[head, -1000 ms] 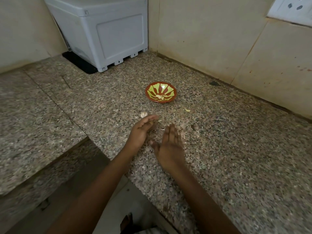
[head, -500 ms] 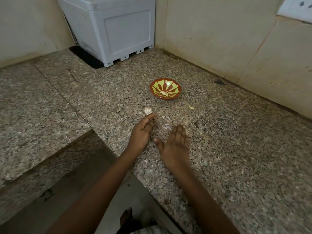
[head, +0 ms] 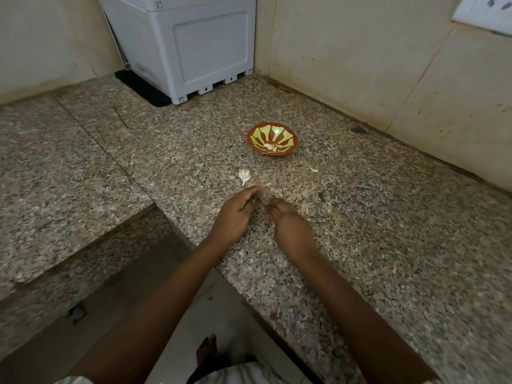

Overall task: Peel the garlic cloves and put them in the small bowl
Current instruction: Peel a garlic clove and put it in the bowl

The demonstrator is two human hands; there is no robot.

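Where the frame cuts off at the bottom, I can make out only a bare foot [head: 206,350] on the floor and a strip of pale striped cloth [head: 243,372], both far on the near side of the small bowl [head: 277,153]. Both forearms reach over the edge of the speckled tabletop [head: 388,245] toward that bowl.

The left hand [head: 235,214] sits on the bowl's near side. Its fingers [head: 249,194] are curled in with the thumb closed against their tips, and they hide whatever they may be pinching. The right hand [head: 291,228] lies just beside it, also nearer than the bowl, back turned up. Its fingers [head: 277,203] are bent downward and smeared by blur, so I cannot tell whether they hold anything. The tips of the two hands almost meet, and the small dark gap between them is too murky to read.

Between the hands and the bowl, a little to the bowl's left, a pale garlic piece [head: 244,176] lies on the stone, apart from the fingers. I cannot say whether it is a whole clove or a bare husk. A yellowish scrap of skin [head: 313,169] lies to the near right of the bowl. A few peeled cloves [head: 270,146] rest at the bottom of the bowl, too small to count.

Beyond the bowl to the left, a white box [head: 194,42] stands in the corner with its top cut off. Far to the bowl's right, a wall socket [head: 484,12] is clipped by the frame.
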